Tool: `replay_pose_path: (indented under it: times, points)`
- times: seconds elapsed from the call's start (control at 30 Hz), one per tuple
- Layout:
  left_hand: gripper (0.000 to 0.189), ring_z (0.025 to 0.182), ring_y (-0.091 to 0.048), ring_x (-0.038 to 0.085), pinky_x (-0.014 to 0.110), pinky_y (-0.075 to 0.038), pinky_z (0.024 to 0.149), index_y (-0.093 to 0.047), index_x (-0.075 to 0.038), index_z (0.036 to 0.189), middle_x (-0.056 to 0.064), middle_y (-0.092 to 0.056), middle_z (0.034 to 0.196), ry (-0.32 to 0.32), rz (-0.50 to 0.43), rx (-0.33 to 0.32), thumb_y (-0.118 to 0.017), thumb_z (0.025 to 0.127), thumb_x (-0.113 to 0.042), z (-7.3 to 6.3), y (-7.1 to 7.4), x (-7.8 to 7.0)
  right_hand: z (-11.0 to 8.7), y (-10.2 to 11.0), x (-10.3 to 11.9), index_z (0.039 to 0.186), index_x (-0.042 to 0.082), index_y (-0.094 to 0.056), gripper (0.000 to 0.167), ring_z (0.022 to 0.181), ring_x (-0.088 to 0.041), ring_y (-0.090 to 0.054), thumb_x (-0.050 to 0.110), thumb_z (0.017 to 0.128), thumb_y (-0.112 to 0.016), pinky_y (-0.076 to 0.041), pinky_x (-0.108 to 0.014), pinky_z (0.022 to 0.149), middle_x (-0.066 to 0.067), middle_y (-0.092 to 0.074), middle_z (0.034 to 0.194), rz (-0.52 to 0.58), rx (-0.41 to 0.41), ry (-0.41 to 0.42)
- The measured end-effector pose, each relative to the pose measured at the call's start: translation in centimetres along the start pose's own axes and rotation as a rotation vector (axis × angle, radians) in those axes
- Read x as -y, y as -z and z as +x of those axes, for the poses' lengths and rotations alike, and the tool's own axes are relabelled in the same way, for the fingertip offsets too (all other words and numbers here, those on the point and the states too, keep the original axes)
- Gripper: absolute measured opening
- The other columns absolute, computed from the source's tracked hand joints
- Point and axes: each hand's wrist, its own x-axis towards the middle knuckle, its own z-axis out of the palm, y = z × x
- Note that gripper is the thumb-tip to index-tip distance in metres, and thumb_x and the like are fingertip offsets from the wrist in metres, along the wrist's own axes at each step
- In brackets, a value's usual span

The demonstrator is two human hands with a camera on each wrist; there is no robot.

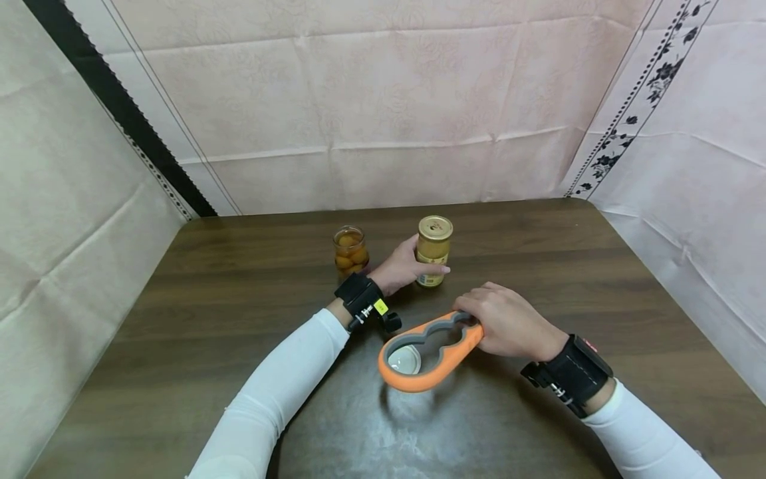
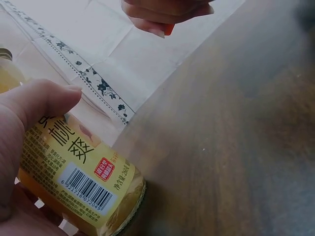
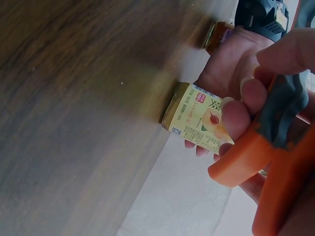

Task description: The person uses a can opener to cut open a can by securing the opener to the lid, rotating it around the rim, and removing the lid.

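Note:
In the head view my left hand (image 1: 399,267) grips a glass jar (image 1: 435,246) with a gold lid, its thumb across the front. The jar looks upright, its base at the tabletop; a yellow label with a barcode (image 2: 87,189) shows in the left wrist view. My right hand (image 1: 509,319) holds an orange and grey jar opener (image 1: 413,384) by its handle end, tilted over the table and apart from the jar. Through the opener's loop a round whitish lid (image 1: 405,359) shows on the table. Left of my left hand stands a lidless jar (image 1: 350,249) of round orange fruit, partly hidden.
Everything stands on a dark wooden table (image 1: 197,313). Pale cloth (image 1: 383,100) hangs behind its far edge and along both sides. A glossy lighter patch (image 1: 383,439) covers the table's near middle.

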Motion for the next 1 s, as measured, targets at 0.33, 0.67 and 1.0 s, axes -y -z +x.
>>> replay_pose_path:
  times: [0.33, 0.67, 1.0]
  points:
    - [0.07, 0.125, -0.059, 0.025, 0.045, -0.049, 0.107, -0.044, -0.02, 0.146, 0.007, -0.06, 0.136, -0.007, 0.02, 0.017, -0.081, 0.087, -0.019, -1.6, 0.3, 0.3, -0.1, 0.2, 0.5, 0.092, 0.019, -0.07, 0.021, 0.073, -0.005, -0.051, 0.014, 0.075, -0.081, -0.05, -0.031, 0.078, 0.013, -0.063, 0.079, 0.002, 0.008, -0.012]
    - [0.067, 0.125, -0.059, 0.025, 0.045, -0.049, 0.107, -0.044, -0.018, 0.145, 0.008, -0.06, 0.135, 0.007, 0.028, 0.017, -0.08, 0.088, -0.016, -3.2, 0.8, 0.3, -0.1, 0.1, 0.9, 0.092, 0.02, -0.07, 0.021, 0.072, -0.004, -0.05, 0.015, 0.075, -0.081, -0.048, -0.03, 0.076, 0.013, -0.061, 0.077, 0.007, 0.023, -0.008]
    - [0.064, 0.124, -0.059, 0.026, 0.044, -0.05, 0.106, -0.043, -0.016, 0.145, 0.011, -0.058, 0.135, -0.001, 0.018, 0.031, -0.078, 0.09, -0.016, -4.7, 1.1, 0.4, -0.1, -0.2, 1.1, 0.093, 0.02, -0.071, 0.02, 0.074, -0.005, -0.053, 0.018, 0.077, -0.082, -0.05, -0.032, 0.078, 0.012, -0.064, 0.08, -0.009, 0.017, -0.003]
